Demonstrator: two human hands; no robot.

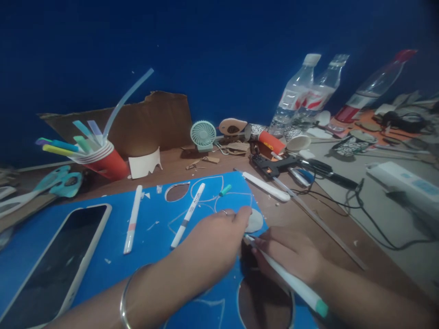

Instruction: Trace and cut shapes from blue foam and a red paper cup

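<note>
On the blue sheet point(113, 256), the left hand point(212, 242) presses flat, fingers stretched toward a pale round cutout point(254, 221) at the sheet's far edge. Just beside that hand, the right hand point(291, 256) grips a white pen point(291, 279), tip down on the sheet. A phone point(56, 260) lies on the sheet's near left corner

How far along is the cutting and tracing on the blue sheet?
Done: the blue sheet already has an oval hole and a round hole cut out. In hand: the left hand presses a white disc at the sheet's edge while the right hand holds a pen by it. Left: drawn outlines remain uncut.
</note>
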